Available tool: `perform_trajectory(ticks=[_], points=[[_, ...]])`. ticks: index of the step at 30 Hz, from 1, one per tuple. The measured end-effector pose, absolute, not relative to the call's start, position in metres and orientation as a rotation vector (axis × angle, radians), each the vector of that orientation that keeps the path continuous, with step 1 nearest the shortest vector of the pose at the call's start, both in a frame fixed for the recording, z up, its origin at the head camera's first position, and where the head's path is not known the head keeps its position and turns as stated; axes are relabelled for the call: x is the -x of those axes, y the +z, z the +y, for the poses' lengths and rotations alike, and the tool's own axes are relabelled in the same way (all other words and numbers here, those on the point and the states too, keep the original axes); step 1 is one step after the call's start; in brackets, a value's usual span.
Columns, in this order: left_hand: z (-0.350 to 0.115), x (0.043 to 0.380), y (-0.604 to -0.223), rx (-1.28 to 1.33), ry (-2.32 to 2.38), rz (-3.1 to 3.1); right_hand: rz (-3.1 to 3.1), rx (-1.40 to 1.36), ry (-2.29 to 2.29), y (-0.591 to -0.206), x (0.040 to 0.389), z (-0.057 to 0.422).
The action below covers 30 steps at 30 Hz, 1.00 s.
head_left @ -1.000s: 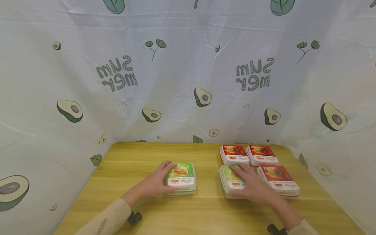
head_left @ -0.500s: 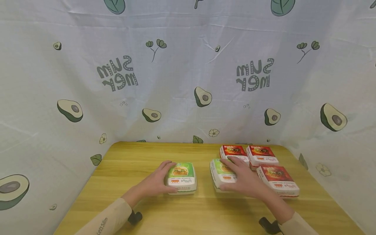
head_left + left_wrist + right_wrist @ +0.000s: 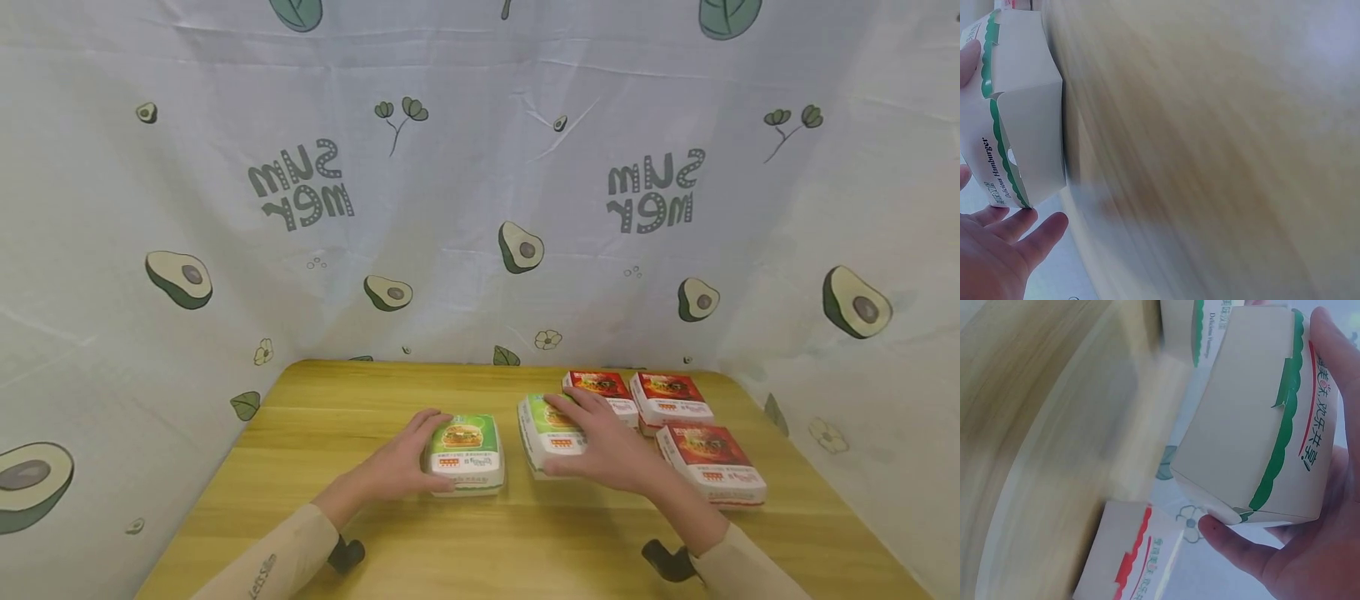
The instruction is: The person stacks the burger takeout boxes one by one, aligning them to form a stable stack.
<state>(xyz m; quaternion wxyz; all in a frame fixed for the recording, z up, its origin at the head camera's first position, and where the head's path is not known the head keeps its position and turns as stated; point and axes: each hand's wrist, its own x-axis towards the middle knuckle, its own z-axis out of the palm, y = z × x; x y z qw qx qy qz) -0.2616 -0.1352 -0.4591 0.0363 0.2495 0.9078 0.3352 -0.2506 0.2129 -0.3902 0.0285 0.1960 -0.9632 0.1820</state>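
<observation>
Two green-topped burger boxes sit side by side near the middle of the wooden table. My left hand (image 3: 397, 467) grips the left burger box (image 3: 468, 467) from its left side, thumb at the front and fingers toward the back. In the left wrist view its white side and green scalloped trim show between thumb and fingers. The other burger box (image 3: 536, 450) is in my right hand (image 3: 611, 454), gripped from the right, with part of its top hidden by the fingers. The right wrist view shows this box tilted, close over the table. A narrow gap separates the boxes.
Several red-topped burger boxes are grouped at the back right: one (image 3: 622, 408) partly behind my right hand, another (image 3: 670, 400) beside it, and a nearer one (image 3: 712, 467). A patterned curtain (image 3: 450, 183) hangs behind the wooden table (image 3: 450, 550).
My right hand has carried its green burger box leftward and slightly back, away from the red boxes and toward the left box. The left hand and its box have stayed in place.
</observation>
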Motion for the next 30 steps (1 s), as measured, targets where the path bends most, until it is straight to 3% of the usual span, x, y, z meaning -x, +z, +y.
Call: perform_trajectory(ticks=[30], points=[[-0.132, 0.265, -0.46, -0.758, 1.047, 2.768, -2.904, -0.696, 0.529, -0.379, 0.26, 0.181]])
